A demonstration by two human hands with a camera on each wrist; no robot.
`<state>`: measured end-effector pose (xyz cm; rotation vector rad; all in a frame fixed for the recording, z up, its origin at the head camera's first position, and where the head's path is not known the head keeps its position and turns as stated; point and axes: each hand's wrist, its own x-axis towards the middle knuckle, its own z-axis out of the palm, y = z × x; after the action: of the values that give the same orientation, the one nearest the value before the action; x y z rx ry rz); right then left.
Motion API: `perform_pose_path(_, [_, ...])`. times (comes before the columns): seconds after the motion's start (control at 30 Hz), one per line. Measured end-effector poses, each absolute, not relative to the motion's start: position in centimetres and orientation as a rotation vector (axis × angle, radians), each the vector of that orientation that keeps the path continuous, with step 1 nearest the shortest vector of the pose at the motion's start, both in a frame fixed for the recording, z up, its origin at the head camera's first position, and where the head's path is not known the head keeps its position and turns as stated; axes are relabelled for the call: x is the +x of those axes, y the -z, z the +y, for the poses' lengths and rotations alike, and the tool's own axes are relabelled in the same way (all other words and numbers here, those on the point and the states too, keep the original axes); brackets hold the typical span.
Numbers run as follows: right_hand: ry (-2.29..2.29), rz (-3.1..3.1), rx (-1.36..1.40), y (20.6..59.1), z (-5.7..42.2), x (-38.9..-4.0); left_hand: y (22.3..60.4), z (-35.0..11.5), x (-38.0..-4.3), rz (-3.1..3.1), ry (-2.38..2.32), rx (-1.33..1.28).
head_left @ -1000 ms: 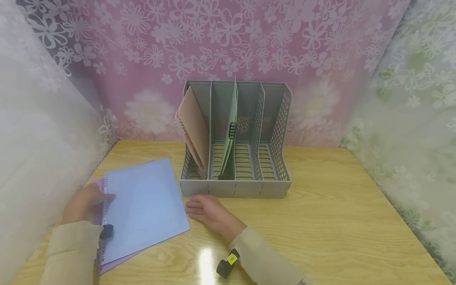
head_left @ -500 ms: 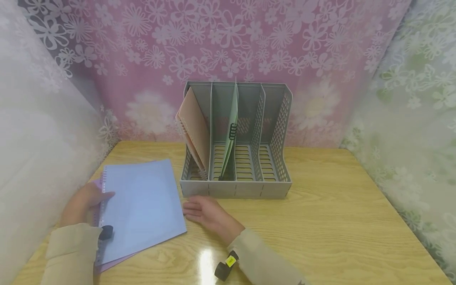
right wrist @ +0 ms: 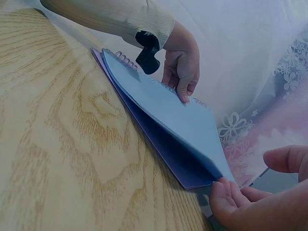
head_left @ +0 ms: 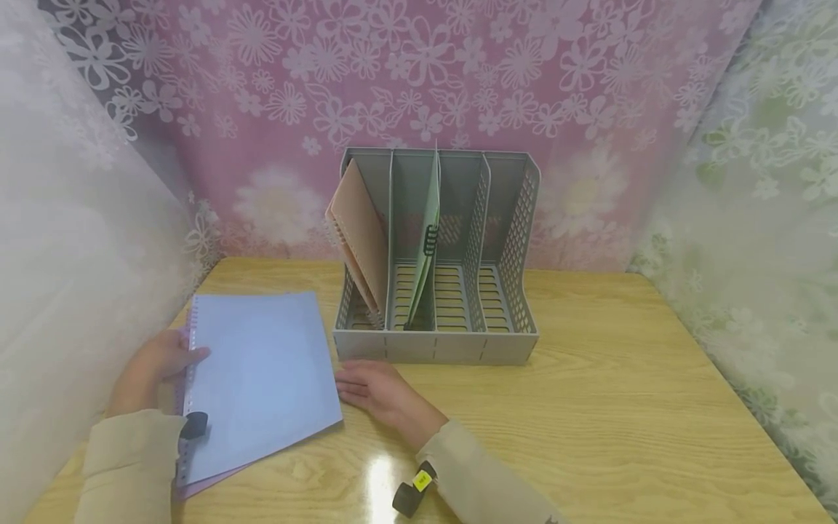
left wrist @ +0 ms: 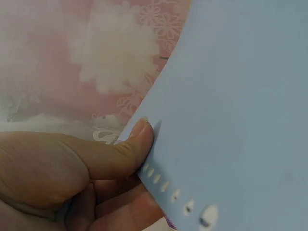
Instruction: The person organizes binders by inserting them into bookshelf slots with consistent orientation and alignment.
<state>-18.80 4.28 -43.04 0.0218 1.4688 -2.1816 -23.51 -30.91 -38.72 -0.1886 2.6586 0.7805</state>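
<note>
One blue notebook — left hand pinching, right hand at opposite edge

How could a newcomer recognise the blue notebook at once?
On the wooden table stands a grey file rack. Left of it, the left hand grips the blue notebook by its ring-bound edge. Its pale blue cover sets it apart from the purple notebook beneath.
</note>
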Motion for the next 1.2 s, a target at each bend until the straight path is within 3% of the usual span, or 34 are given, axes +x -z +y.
perform_pose_path(1.2, [2.229,1.516,-0.145,42.3,3.8,-18.9,36.5,-31.3,-21.8,2.701,-1.218,-0.083])
